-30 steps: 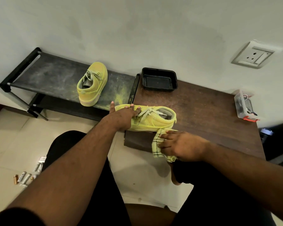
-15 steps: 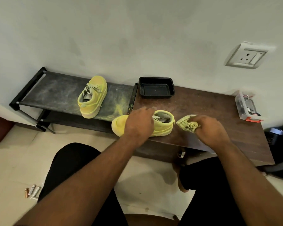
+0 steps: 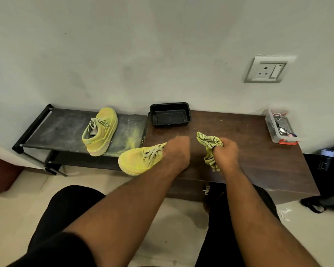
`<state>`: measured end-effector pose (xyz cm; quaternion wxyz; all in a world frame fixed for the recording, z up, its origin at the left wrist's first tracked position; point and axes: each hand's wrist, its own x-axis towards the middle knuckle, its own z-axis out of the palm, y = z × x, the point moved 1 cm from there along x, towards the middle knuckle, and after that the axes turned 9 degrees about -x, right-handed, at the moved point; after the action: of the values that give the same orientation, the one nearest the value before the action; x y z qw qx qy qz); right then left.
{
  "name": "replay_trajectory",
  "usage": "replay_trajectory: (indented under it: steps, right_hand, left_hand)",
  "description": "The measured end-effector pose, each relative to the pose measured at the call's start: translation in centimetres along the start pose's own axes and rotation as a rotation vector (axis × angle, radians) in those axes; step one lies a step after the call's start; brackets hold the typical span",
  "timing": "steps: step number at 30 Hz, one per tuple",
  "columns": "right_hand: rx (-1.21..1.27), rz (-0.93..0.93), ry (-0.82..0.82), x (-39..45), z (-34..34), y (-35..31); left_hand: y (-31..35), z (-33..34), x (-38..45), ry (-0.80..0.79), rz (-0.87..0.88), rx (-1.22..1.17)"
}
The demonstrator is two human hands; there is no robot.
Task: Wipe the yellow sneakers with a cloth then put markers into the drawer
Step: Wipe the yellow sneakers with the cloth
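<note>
Seated, I curl my left hand (image 3: 176,151) over the heel end of a yellow sneaker (image 3: 141,159) lying at the near left corner of the brown wooden table (image 3: 258,157), its toe overhanging the edge, while my right hand (image 3: 225,153) grips a bunched yellow checked cloth (image 3: 209,141) just beside it. Behind, the second yellow sneaker (image 3: 100,131) stands on the dusty black rack (image 3: 62,130), a black tray (image 3: 170,116) against the wall.

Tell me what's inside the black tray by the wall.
Nothing shows inside the black tray: its bare dark floor is visible and no markers lie in it. Only the strip just behind its near wall is hidden from this angle.
</note>
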<state>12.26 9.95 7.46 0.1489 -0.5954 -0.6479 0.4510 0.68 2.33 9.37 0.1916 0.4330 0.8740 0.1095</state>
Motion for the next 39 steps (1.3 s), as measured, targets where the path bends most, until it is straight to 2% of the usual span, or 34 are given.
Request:
replay_trajectory:
  steps: [5, 9, 11, 14, 18, 23, 26, 28, 34, 39]
  right_hand:
    - [-0.050, -0.029, -0.051, -0.1, 0.4, -0.1]
    - [-0.107, -0.079, -0.093, -1.2, 1.6, -1.2]
    - [-0.056, -0.075, -0.161, -2.1, 2.9, -1.9]
    - [0.147, -0.046, -0.301, -4.0, 5.2, -3.4]
    - [0.175, -0.057, -0.384, -5.4, 7.7, -5.1]
    - [0.142, -0.072, -0.361, -5.0, 9.1, -5.7]
    - [0.095, -0.097, -0.331, -4.5, 10.1, -6.1]
    - [0.071, -0.147, -0.332, -4.6, 11.3, -7.0]
    - [-0.045, -0.338, -0.350, -4.6, 16.2, -11.6]
    - [-0.218, -0.519, -0.373, -4.7, 21.4, -15.7]
  left_hand:
    - [-5.1, 0.1, -2.8, -0.028, 0.090, -0.056]
    - [-10.3, -4.0, -4.6, -0.100, 0.155, -0.011]
    - [-13.0, -6.3, -4.9, -0.096, 0.157, 0.048]
    - [-17.4, -8.5, -4.2, -0.097, 0.170, 0.122]
    - [-22.1, -9.2, -2.3, -0.111, 0.202, 0.228]
    - [-25.2, -9.9, -1.9, -0.029, 0.355, 0.216]
    - [-26.5, -12.1, -3.3, 0.095, 0.550, 0.141]
    - [-27.9, -14.0, -4.2, 0.162, 0.609, 0.157]
    - [-33.7, -18.1, -4.7, 0.215, 0.479, 0.184]
    - [-38.9, -17.8, -3.4, 0.139, 0.298, 0.242]
